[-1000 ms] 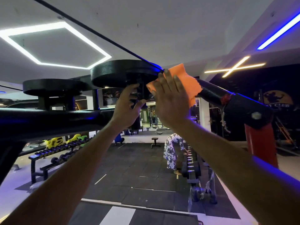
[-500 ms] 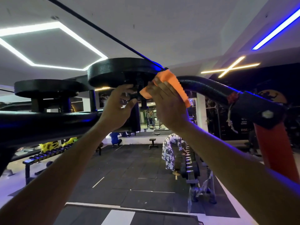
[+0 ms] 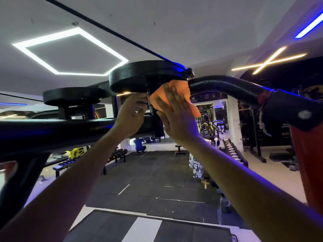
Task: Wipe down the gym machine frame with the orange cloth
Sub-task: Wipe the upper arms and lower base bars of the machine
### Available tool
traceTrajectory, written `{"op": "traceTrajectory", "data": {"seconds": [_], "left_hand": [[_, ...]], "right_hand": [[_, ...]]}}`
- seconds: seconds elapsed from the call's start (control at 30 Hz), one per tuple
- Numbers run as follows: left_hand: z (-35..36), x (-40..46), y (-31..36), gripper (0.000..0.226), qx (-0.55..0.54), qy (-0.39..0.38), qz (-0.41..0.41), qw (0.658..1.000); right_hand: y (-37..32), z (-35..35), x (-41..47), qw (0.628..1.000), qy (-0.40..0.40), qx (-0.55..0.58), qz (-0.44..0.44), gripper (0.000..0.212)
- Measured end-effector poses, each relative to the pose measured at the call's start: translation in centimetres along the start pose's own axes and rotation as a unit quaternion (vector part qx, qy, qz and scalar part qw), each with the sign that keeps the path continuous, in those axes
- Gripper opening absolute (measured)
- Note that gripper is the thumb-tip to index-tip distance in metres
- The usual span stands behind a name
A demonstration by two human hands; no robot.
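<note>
The black gym machine frame point(image 3: 227, 84) runs overhead, with a round black pulley disc point(image 3: 139, 75) at its middle and a curved tube off to the right. My right hand point(image 3: 176, 114) presses the orange cloth point(image 3: 176, 89) with straight fingers against the frame, just under the disc where the tube begins. My left hand point(image 3: 130, 116) curls its fingers round the short black post below the disc, right beside the cloth. The post is mostly hidden by both hands.
A second black disc point(image 3: 71, 96) sits on the left, above a thick black beam point(image 3: 52, 131). A red upright point(image 3: 307, 165) stands at the right. A black cable point(image 3: 108, 31) crosses the ceiling. Below are dumbbell racks point(image 3: 234, 152), a bench point(image 3: 178, 149) and people.
My right hand has slid the cloth left and down along the tube, from over the tube to the spot under the disc. My left hand keeps its hold on the post.
</note>
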State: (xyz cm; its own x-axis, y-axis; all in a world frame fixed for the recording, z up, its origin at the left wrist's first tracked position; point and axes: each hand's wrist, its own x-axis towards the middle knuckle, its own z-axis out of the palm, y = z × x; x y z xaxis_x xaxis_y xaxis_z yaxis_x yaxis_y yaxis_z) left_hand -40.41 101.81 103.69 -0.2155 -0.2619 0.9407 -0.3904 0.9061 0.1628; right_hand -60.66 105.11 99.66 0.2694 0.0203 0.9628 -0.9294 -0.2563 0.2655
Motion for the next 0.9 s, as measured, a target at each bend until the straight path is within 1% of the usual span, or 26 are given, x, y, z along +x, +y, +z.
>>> {"op": "traceTrajectory", "data": {"seconds": [0.1,0.17,0.23,0.3,0.37,0.43,0.47,0.53,0.63,0.7,0.77,0.83,0.9], "left_hand": [[-0.6,-0.7,-0.7,0.036,0.014,-0.003,-0.019,1.000],[-1.0,-1.1,-1.3,0.035,0.029,-0.012,-0.020,0.999],[-1.6,-1.7,-1.8,0.033,0.036,-0.021,-0.017,0.999],[-1.7,-2.5,-2.6,0.033,0.062,-0.027,-0.015,0.998],[-1.3,-3.5,-3.5,0.033,0.105,-0.024,-0.030,0.994],[-0.8,-4.3,-4.4,0.034,0.153,-0.023,-0.037,0.987],[-0.5,-4.6,-4.9,0.035,0.177,-0.029,-0.036,0.983],[-0.2,-4.7,-5.5,0.038,0.227,-0.046,-0.044,0.972],[-0.1,-5.0,-6.2,0.045,0.301,-0.078,-0.048,0.949],[-0.3,-5.4,-6.6,0.048,0.352,-0.084,-0.025,0.932],[-0.7,-5.8,-7.3,0.054,0.426,-0.080,0.014,0.901],[-1.2,-5.9,-7.8,0.063,0.492,-0.072,0.038,0.867],[-1.7,-5.9,-7.8,0.062,0.540,-0.058,0.043,0.839]], "right_hand": [[-0.5,0.0,-1.8,0.995,0.031,0.075,0.051,0.050],[-0.5,-0.3,-3.6,0.985,0.043,0.117,0.118,0.051],[-1.2,-0.1,-5.4,0.967,0.066,0.171,0.179,0.047],[-2.8,1.0,-7.1,0.942,0.084,0.243,0.214,0.039],[-4.1,2.8,-7.7,0.926,0.080,0.282,0.239,0.037],[-4.7,4.5,-6.9,0.923,0.057,0.270,0.267,0.039],[-4.8,5.4,-6.2,0.927,0.031,0.258,0.271,0.041],[-4.7,7.1,-5.0,0.949,-0.024,0.210,0.235,0.046],[-4.5,9.0,-5.1,0.984,-0.076,0.093,0.134,0.056],[-4.0,9.6,-5.6,0.993,-0.093,0.011,0.070,0.060],[-3.2,9.7,-4.5,0.996,-0.086,-0.033,0.019,0.060],[-2.7,9.5,-1.8,0.994,-0.091,-0.061,0.001,0.059],[-3.2,9.5,0.1,0.992,-0.099,-0.073,0.022,0.060]]}}
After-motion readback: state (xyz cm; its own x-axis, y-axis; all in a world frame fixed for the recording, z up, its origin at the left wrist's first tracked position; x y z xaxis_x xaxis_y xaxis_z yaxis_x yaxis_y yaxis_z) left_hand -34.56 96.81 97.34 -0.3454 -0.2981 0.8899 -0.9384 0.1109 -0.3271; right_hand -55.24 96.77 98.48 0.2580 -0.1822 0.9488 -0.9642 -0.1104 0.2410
